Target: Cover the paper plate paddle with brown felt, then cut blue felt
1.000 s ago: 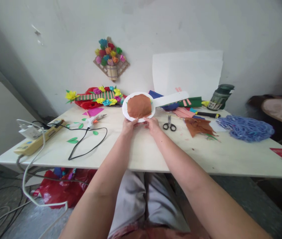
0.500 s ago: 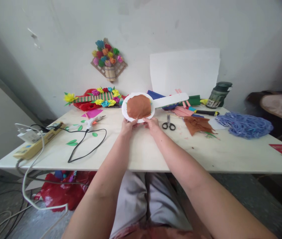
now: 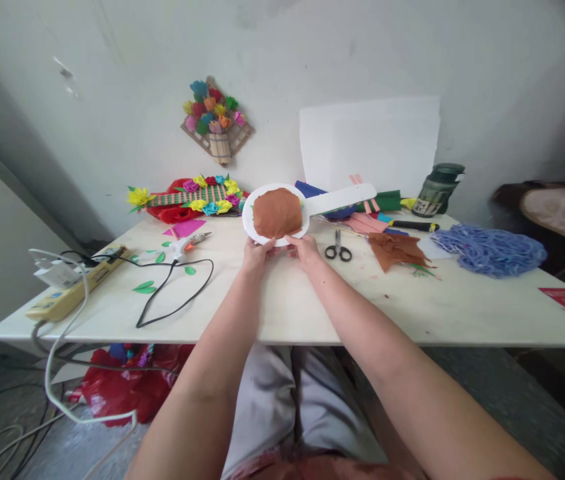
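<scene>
Both hands grip the near rim of a white oval cutout with a long neck, shaped like a banjo (image 3: 248, 213). Brown crepe paper (image 3: 278, 212) covers its middle, and its neck slants up to the right, with pink strips near the end. My left hand (image 3: 257, 252) pinches the rim with the thumb on top. Close beside it, my right hand (image 3: 305, 249) does the same; the fingers of both are partly hidden beneath. Black-handled scissors (image 3: 338, 251) lie just right of my right hand. A white glue gun (image 3: 180, 249) rests to the left.
Green paper leaves (image 3: 144, 287) and a yellow power strip (image 3: 57, 297) with cables are at left. Behind stands a flower-trimmed craft piece (image 3: 190, 197). To the right are brown crepe paper scraps (image 3: 397, 250), a blue yarn-like bundle (image 3: 490, 250) and a dark jar (image 3: 437, 191).
The pink strips at the neck's end sit slightly higher as the banjo-shaped cutout tilts a little. Both hands keep the same grip on its rim.
</scene>
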`<state>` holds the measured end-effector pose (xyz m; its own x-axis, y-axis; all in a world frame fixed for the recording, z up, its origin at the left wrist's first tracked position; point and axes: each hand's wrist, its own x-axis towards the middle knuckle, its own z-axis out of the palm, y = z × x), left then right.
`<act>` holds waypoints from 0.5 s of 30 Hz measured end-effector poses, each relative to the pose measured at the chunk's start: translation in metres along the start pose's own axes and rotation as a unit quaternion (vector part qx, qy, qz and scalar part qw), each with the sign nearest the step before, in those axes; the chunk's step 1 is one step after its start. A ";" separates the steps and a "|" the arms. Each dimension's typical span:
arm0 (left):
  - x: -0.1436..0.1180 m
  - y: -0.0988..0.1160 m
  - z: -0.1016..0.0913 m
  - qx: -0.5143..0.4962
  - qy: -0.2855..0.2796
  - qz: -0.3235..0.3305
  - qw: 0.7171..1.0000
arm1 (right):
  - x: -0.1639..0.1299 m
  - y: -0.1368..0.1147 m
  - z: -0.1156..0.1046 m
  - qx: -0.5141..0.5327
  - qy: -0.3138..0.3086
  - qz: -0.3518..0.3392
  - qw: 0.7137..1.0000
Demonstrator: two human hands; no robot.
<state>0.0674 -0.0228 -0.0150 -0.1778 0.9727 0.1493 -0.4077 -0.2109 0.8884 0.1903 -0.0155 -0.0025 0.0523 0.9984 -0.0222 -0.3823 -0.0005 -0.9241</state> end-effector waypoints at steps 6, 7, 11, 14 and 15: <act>0.000 0.001 0.000 -0.006 0.000 0.002 1.000 | 0.001 0.000 -0.002 -0.001 -0.012 0.006 1.000; 0.000 0.001 0.000 -0.007 0.001 0.001 1.000 | 0.001 0.000 -0.002 -0.003 -0.008 0.005 1.000; 0.000 0.000 0.000 -0.007 0.000 -0.002 1.000 | 0.001 0.001 -0.001 -0.009 0.003 -0.004 1.000; 0.000 0.000 0.000 -0.001 -0.009 0.000 1.000 | 0.000 0.001 0.000 -0.013 0.018 -0.007 1.000; 0.000 0.000 0.000 0.001 -0.011 0.000 1.000 | -0.001 0.001 0.001 -0.015 0.024 -0.008 1.000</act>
<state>0.0675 -0.0225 -0.0154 -0.1575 0.9745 0.1596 -0.4056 -0.2113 0.8893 0.1891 -0.0161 -0.0027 0.1021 0.9944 -0.0253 -0.3539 0.0125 -0.9352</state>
